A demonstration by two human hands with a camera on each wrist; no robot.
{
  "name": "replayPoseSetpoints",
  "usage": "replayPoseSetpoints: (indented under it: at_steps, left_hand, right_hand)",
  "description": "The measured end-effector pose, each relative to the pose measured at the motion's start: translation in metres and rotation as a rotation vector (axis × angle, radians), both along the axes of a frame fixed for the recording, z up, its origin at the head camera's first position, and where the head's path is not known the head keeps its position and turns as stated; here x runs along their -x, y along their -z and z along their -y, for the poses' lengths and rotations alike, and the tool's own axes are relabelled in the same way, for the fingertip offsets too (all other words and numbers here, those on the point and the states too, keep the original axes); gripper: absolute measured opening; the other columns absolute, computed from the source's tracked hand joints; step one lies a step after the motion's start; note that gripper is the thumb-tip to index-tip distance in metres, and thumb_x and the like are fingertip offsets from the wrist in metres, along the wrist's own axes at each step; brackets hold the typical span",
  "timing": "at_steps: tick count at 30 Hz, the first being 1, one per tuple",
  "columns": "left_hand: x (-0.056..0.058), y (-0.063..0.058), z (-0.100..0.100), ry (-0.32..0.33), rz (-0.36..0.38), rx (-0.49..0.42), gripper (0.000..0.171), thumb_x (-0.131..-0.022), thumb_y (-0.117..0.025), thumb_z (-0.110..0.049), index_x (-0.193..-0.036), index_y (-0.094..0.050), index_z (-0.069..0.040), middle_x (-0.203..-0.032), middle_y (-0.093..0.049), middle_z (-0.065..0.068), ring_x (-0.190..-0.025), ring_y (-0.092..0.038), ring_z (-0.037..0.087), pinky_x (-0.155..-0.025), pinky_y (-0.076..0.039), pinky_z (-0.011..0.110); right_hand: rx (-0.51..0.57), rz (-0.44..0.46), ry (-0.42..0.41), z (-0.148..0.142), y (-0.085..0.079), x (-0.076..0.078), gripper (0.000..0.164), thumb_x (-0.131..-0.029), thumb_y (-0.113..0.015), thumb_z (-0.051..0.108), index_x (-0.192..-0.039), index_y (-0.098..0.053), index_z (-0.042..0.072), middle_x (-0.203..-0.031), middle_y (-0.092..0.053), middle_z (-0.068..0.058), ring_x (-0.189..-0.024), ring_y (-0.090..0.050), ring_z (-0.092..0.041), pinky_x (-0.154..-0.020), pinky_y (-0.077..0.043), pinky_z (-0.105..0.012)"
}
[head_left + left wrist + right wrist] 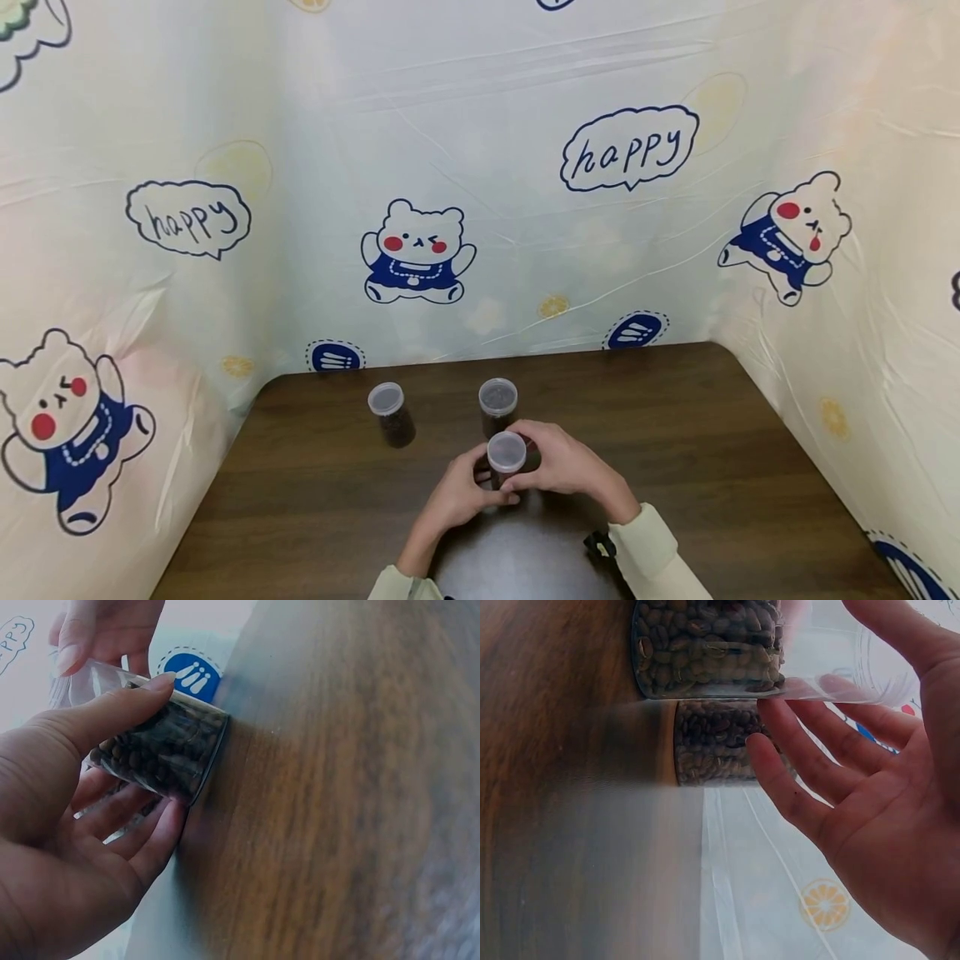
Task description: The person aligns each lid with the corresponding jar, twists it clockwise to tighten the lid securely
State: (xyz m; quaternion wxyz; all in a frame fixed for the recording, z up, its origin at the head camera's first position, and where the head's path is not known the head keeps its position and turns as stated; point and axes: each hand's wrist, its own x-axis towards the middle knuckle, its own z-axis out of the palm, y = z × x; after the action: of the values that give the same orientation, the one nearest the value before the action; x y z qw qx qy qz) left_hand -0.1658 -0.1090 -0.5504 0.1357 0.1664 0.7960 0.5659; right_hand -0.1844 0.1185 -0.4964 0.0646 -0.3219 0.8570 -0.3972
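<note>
A lidded clear jar of brown beans (pixel 507 452) stands on the table between the hands. My left hand (pixel 459 493) holds it from the left, thumb (pixel 124 712) across its side and fingers around the other side. From the right, my right hand (pixel 562 461) reaches around the same jar, thumb at the near side and forefinger behind the lid. In the right wrist view, the fingers (pixel 802 780) are loosely bent, some tips behind the clear wall. Just behind stands a second bean jar (pixel 498 402), also lidded.
A third lidded jar (pixel 387 408) with dark contents stands farther left on the brown wooden table (pixel 315 483). Printed sheeting (pixel 510 275) with bears surrounds the table's back and sides. A black device (pixel 600 546) is at the right wrist.
</note>
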Motion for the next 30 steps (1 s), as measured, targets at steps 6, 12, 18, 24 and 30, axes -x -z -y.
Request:
replayPoseSetpoints:
  at_steps: [6,12,18,24,30]
  left_hand:
    - [0.001,-0.001,-0.002,0.003,-0.021,0.004,0.066,-0.082,-0.093,-0.023,-0.141,-0.061,-0.025,-0.137,-0.068,0.006,-0.123,-0.07,0.022,-0.094,-0.059,0.027]
    - [0.001,-0.005,-0.005,-0.009,-0.073,0.044,0.063,-0.081,-0.093,-0.025,-0.137,-0.063,-0.025,-0.132,-0.07,0.004,-0.119,-0.071,0.02,-0.091,-0.058,0.023]
    - [0.002,-0.012,-0.009,-0.021,-0.118,0.076,0.061,-0.082,-0.093,-0.026,-0.136,-0.065,-0.022,-0.129,-0.072,0.003,-0.119,-0.072,0.021,-0.093,-0.058,0.024]
    - [0.004,-0.019,-0.016,-0.026,-0.141,0.104,0.058,-0.082,-0.093,-0.027,-0.133,-0.066,-0.02,-0.126,-0.073,0.0,-0.117,-0.072,0.018,-0.095,-0.057,0.025]
    - [0.012,-0.027,-0.029,-0.047,-0.213,0.134,0.057,-0.082,-0.093,-0.03,-0.132,-0.067,-0.024,-0.122,-0.075,-0.005,-0.114,-0.071,0.013,-0.097,-0.056,0.031]
  right_hand:
    - [0.005,0.005,-0.001,-0.002,-0.002,0.001,0.057,-0.083,-0.089,0.048,-0.13,-0.064,0.026,-0.119,-0.07,0.013,-0.107,-0.065,-0.005,-0.096,-0.057,-0.035]
    - [0.011,0.001,0.004,-0.003,-0.004,0.002,0.059,-0.083,-0.089,0.049,-0.131,-0.064,0.024,-0.12,-0.07,0.012,-0.107,-0.066,-0.005,-0.096,-0.058,-0.041]
    - [0.037,0.007,0.019,-0.006,-0.006,0.003,0.059,-0.084,-0.088,0.049,-0.133,-0.063,0.025,-0.122,-0.07,0.012,-0.106,-0.066,-0.006,-0.095,-0.059,-0.047]
    - [0.035,0.001,0.03,-0.012,-0.012,0.004,0.059,-0.085,-0.087,0.048,-0.135,-0.063,0.024,-0.122,-0.07,0.011,-0.108,-0.067,-0.007,-0.096,-0.059,-0.044]
    - [0.024,-0.031,0.051,-0.021,-0.024,0.008,0.057,-0.084,-0.089,0.044,-0.132,-0.064,0.023,-0.12,-0.07,0.01,-0.105,-0.067,-0.008,-0.094,-0.06,-0.04]
